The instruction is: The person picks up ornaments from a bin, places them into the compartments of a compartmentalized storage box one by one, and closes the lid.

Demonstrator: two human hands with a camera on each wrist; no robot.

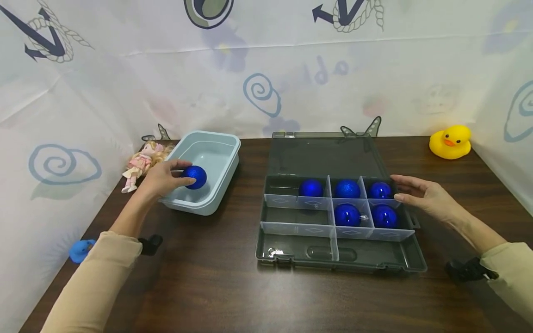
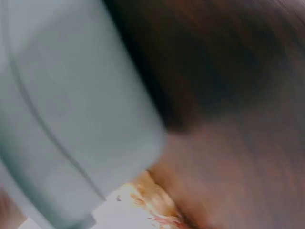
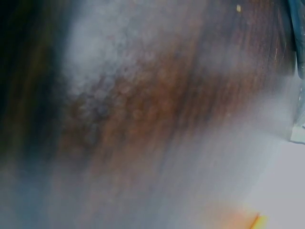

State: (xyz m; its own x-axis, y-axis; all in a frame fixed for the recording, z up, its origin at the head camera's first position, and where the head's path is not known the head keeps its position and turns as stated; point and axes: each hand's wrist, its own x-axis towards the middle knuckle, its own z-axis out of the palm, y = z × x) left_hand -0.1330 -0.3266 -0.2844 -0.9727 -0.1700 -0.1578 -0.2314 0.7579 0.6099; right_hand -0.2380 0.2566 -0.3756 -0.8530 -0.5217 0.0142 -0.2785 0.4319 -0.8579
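Observation:
In the head view, a glittery blue ball [image 1: 195,177] is pinched between the fingers and thumb of my left hand [image 1: 164,178]. The hand reaches over the near left side of a pale blue plastic tub [image 1: 225,194]. To the right lies a dark see-through divider box [image 1: 300,253] with its lid laid back. Several blue balls sit in its back and middle rows, one of them a shiny ball [image 1: 347,215] with a metal cap. My right hand [image 1: 429,196] is at the box's right edge, fingers nearly straight; whether they press it is unclear.
A small doll [image 1: 141,162] lies left of the tub, and a blue toy [image 1: 81,250] is at the table's left edge. The yellow rubber duck [image 1: 451,142] stands at the back right. A patterned white curtain [image 1: 291,88] hangs around the table. Both wrist views are blurred.

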